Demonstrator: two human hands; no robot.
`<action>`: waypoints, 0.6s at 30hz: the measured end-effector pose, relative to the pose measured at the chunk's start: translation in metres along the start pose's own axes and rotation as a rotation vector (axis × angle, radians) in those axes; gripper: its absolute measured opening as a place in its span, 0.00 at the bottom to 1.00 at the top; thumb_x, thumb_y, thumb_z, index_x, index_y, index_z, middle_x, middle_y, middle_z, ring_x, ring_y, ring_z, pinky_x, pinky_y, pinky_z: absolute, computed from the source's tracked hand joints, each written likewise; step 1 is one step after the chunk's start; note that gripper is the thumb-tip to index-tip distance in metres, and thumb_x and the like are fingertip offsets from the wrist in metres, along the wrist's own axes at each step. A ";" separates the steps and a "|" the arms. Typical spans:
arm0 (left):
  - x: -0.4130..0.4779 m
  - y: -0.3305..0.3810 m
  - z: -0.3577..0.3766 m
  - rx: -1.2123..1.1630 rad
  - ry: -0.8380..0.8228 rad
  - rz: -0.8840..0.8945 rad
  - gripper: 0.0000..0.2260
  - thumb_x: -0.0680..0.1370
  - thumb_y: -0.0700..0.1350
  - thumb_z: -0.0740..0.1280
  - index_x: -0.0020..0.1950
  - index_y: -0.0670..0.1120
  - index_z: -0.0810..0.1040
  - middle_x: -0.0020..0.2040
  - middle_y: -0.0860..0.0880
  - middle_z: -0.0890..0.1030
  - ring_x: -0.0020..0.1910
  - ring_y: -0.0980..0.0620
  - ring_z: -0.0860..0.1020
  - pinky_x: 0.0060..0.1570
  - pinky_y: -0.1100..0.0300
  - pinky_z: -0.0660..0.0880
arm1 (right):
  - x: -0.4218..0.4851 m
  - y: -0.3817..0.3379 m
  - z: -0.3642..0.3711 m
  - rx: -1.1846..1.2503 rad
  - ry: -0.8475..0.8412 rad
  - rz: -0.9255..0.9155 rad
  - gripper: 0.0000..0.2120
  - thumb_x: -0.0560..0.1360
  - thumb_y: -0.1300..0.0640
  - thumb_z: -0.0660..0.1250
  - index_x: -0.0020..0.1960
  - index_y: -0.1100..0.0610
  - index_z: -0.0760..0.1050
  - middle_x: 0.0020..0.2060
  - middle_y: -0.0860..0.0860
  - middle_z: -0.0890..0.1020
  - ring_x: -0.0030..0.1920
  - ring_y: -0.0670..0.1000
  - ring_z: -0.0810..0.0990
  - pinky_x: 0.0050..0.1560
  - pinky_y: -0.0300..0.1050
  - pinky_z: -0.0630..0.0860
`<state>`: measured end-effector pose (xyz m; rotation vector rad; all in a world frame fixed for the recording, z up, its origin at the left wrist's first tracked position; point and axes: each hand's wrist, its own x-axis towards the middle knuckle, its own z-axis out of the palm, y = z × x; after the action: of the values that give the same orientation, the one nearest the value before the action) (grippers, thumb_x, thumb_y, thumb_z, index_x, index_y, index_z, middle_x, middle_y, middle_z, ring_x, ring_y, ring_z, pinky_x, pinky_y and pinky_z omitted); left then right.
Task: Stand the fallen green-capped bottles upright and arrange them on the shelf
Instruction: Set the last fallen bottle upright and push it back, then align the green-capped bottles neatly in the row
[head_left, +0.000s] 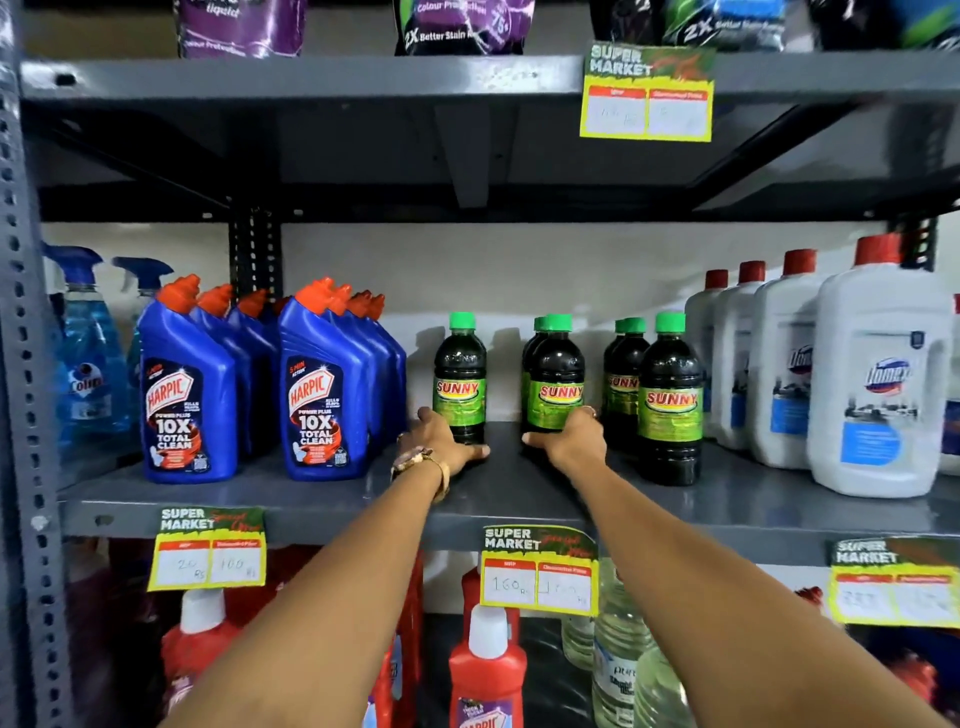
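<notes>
Several dark bottles with green caps and green "Sunny" labels stand upright on the grey middle shelf (498, 483). The leftmost bottle (460, 374) stands alone, and my left hand (441, 441) wraps its base. My right hand (574, 441) grips the base of the front bottle (557, 379) of the middle pair; another bottle stands right behind it. Further right stand a back pair (626, 374) and one bottle (670, 395) nearer the shelf's front. None of the bottles in view is lying down.
Blue Harpic bottles (317, 384) with red caps crowd the shelf on the left, beside blue spray bottles (85, 364). White jugs (878, 384) with red caps stand on the right. Price tags (537, 571) hang from the shelf edges. Red bottles and clear bottles fill the shelf below.
</notes>
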<state>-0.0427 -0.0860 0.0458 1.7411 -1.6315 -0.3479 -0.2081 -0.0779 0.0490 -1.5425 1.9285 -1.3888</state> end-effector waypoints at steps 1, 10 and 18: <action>0.003 0.002 0.002 0.021 0.000 0.000 0.44 0.66 0.59 0.75 0.71 0.39 0.57 0.69 0.38 0.69 0.66 0.37 0.70 0.64 0.47 0.70 | 0.001 0.000 0.002 -0.025 0.005 -0.013 0.36 0.68 0.51 0.78 0.66 0.66 0.65 0.63 0.62 0.76 0.64 0.62 0.76 0.58 0.51 0.74; 0.012 0.008 0.015 0.091 0.087 0.010 0.37 0.69 0.58 0.73 0.67 0.38 0.63 0.64 0.38 0.74 0.63 0.38 0.74 0.60 0.48 0.73 | 0.008 0.004 0.010 -0.034 0.019 -0.083 0.35 0.68 0.50 0.77 0.64 0.65 0.65 0.63 0.62 0.76 0.64 0.63 0.76 0.61 0.54 0.75; 0.012 0.004 0.015 0.110 0.089 0.015 0.36 0.70 0.58 0.72 0.67 0.38 0.62 0.64 0.38 0.74 0.62 0.38 0.74 0.59 0.48 0.74 | 0.010 0.008 0.012 -0.087 0.044 -0.081 0.37 0.67 0.49 0.77 0.66 0.65 0.64 0.64 0.62 0.75 0.64 0.63 0.75 0.60 0.54 0.74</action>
<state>-0.0535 -0.1020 0.0411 1.7976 -1.6257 -0.1740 -0.2077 -0.0928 0.0395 -1.6607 1.9968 -1.3998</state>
